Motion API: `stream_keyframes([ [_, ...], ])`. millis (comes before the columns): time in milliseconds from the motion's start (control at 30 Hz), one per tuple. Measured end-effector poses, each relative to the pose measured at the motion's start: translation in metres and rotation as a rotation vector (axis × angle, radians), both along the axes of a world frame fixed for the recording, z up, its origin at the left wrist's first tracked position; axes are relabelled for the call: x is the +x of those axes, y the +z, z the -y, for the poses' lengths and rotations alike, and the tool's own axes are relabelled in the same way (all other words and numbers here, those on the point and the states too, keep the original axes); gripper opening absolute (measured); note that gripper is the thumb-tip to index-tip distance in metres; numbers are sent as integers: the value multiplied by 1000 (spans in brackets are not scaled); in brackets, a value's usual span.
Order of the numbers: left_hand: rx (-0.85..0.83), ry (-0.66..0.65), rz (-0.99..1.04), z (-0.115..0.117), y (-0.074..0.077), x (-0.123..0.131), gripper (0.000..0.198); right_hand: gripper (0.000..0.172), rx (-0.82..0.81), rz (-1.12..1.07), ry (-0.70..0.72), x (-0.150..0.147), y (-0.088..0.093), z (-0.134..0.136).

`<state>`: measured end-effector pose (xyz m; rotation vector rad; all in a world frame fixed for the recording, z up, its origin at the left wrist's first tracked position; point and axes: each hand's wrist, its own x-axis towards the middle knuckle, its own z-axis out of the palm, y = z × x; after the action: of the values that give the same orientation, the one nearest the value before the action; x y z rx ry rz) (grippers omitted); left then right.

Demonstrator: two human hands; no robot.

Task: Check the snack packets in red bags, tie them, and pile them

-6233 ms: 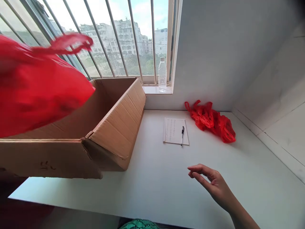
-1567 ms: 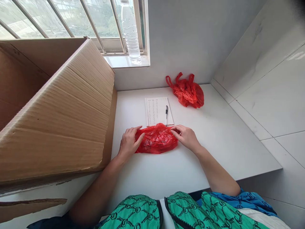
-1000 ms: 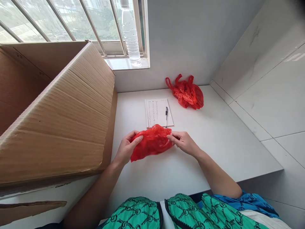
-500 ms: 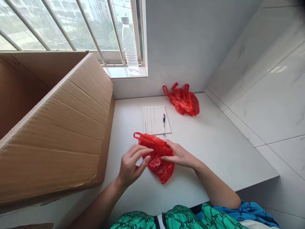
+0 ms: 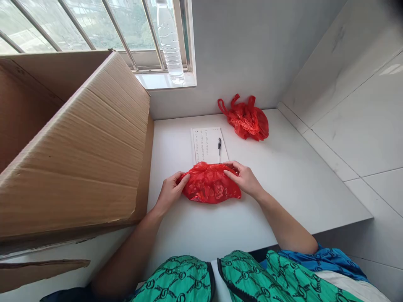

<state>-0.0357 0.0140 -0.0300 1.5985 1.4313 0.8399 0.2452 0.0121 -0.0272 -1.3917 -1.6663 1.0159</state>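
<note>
head view: the left hand (image 5: 170,193) pinches the left end of a flattened red plastic bag (image 5: 210,188), thumb on top and fingers curled about the edge. the right hand (image 5: 244,179) grips the bag's right end the same way, fingers (image 5: 231,178) bent over the upper rim. the bag lies on the white table (image 5: 283,184) stretched between both hands, touching the surface. just beyond the hands, partly under the bag's far edge, lies a sheet of paper (image 5: 206,144) with a pen (image 5: 219,148) resting on its right side. farther out, past the right hand and near the wall, sits a second red bag (image 5: 247,119), crumpled, well apart from the held one. to the outer side of the left hand stands a large cardboard box (image 5: 78,142), its flap leaning toward the hands. a water bottle (image 5: 170,42) stands on the window sill beyond the paper.
</note>
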Motion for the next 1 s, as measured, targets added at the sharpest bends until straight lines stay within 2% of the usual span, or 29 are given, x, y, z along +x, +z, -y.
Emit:
stream_keyframes([
  [100, -10, 17, 3, 0, -1, 0, 42, 30, 13, 49, 21, -2, 4, 2],
  [233, -26, 40, 44, -2, -3, 0, 45, 40, 6, 78, 40, -4, 7, 5],
  [400, -61, 56, 149, -4, -4, 0, 46, 51, -97, 3, 136, -6, 5, 7],
  [500, -122, 42, 275, -2, -3, 1, 47, 49, -186, -118, 181, -8, 3, 9],
  [633, -230, 47, 523, 2, -2, 2, 47, 37, -278, -295, 279, -13, 3, 12],
  [700, -242, 22, 562, 4, 0, 0, 46, 34, -300, -386, 307, -14, 5, 14],
  [767, -228, 13, 514, 8, 5, -3, 47, 33, -313, -460, 309, -15, 8, 16],
  [833, -187, 47, 399, 15, 17, -7, 54, 32, -321, -494, 309, -15, 11, 18],
  [900, -94, 73, 189, 26, 35, -8, 65, 31, -315, -484, 328, -15, 13, 20],
  [1000, 175, -26, -262, 47, 61, -2, 79, 32, -258, -419, 395, -15, 15, 24],
])
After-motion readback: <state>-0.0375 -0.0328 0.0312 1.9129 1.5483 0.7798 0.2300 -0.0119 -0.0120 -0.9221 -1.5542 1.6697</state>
